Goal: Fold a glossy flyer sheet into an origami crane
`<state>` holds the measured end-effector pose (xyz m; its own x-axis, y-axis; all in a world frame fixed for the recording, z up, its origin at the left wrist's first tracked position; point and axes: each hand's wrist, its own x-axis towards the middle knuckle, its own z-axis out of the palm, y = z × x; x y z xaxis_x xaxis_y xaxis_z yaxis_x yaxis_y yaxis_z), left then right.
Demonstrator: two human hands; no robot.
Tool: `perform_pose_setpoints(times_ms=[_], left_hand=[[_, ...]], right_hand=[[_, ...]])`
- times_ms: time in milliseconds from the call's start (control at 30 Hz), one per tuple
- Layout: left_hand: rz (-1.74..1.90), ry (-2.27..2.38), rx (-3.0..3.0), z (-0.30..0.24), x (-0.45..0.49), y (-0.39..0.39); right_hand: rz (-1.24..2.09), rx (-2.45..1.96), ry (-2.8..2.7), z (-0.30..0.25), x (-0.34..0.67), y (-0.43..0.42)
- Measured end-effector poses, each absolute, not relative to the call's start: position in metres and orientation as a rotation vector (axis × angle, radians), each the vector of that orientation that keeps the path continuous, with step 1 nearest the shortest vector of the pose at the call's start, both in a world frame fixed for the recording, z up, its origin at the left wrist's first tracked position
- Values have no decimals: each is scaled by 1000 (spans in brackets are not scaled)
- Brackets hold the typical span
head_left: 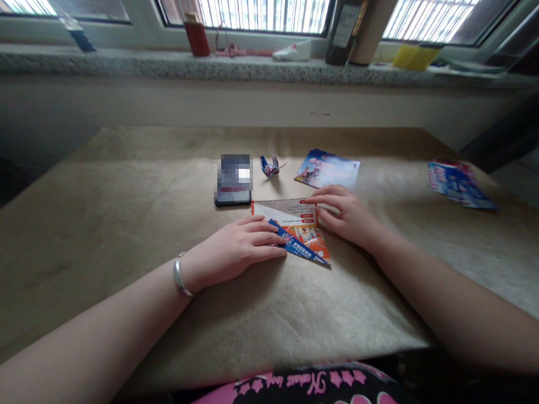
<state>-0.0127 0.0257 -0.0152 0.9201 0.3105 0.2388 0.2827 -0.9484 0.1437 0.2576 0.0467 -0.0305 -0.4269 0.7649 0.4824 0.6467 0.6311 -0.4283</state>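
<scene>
A printed paper leaflet lies on the table in front of me, orange and white, with a narrow blue flap folded over along its near side. Flat across the left part of the leaflet rests my left hand, its fingers stretched out over the folded flap. At the far right edge of the paper is my right hand, with its fingers extended and the fingertips touching that edge. Just beyond the leaflet stands a small folded paper crane in blue and red print.
A phone with a blurred screen sits left of the crane. Blue printed leaflets lie behind my right hand, and more leaflets at the far right. The windowsill holds a red container and a dark bottle.
</scene>
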Motion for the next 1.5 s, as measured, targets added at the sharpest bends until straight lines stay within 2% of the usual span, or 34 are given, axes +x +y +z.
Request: perform_pose_setpoints(times_ms=[367, 633, 1033, 1267, 1367, 1500], left_hand=[[381, 840, 3066, -17, -18, 24], [426, 1128, 3068, -21, -20, 25], [362, 666, 3085, -12, -16, 21], [335, 782, 3081, -14, -17, 23], [353, 808, 3074, -15, -16, 23], [397, 838, 3056, -15, -15, 23]], right_hand=[[177, -1233, -2119, -32, 262, 48], [192, -1097, -2253, -39, 264, 50], [-7, -936, -2504, -17, 269, 43], [28, -834, -2522, -14, 270, 40], [109, -769, -2537, -15, 268, 40], [400, -697, -2578, -14, 264, 38]])
